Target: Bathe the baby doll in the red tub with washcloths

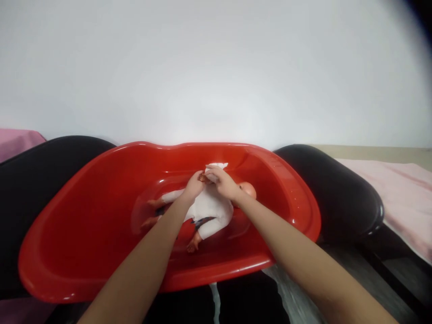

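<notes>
A baby doll (212, 204) in white clothing lies on its back in a red baby bathtub (84, 216), its head to the right and its bare feet to the left. My left hand (195, 184) is closed around the doll's far hand, of which a small brown part shows between my two hands. Just beside it, my right hand (221, 180) is closed on the white sleeve of the same arm, its fingers bent over the fabric. White cloth sticks up past my right fingertips. My right wrist partly covers the doll's head. The doll's near arm rests toward the tub's front wall.
The tub bridges two black chair seats, the left chair (43, 171) and the right chair (330, 189). Behind stands a white wall (216, 67). Pink cloth (405, 193) covers a surface at right, and more pink fabric (16, 141) shows at far left.
</notes>
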`<action>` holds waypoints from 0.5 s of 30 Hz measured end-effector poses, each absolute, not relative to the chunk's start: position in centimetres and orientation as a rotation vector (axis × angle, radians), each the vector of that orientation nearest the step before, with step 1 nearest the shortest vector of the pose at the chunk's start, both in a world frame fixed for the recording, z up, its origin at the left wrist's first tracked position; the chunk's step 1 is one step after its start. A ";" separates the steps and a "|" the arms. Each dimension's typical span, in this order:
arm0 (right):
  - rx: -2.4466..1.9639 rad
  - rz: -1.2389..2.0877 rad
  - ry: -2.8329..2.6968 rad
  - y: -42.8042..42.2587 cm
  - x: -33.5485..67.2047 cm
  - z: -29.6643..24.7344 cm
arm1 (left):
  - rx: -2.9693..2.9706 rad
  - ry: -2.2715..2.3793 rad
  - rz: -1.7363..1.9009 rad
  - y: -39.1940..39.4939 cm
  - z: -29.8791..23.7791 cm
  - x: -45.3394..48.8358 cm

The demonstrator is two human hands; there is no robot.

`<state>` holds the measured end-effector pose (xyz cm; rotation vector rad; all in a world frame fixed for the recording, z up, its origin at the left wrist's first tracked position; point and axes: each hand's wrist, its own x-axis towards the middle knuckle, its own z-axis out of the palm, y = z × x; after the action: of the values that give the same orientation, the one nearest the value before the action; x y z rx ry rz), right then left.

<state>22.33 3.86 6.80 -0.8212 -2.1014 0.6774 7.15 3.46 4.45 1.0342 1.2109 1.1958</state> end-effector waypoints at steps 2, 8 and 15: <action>-0.850 0.768 -2.036 3.7 22.1 6.1 | 1.038 1.204 1.155 3.5 4.6 6.9; -0.818 1.287 -1.666 4.2 21.2 4.3 | 0.977 1.255 1.070 3.9 4.7 6.3; -0.636 1.595 -1.464 4.8 20.5 2.6 | 1.080 1.262 1.241 4.4 3.4 6.9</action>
<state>20.51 4.80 2.57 -0.6357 -1.4640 1.5951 6.88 4.39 3.37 1.0796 1.2618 1.2405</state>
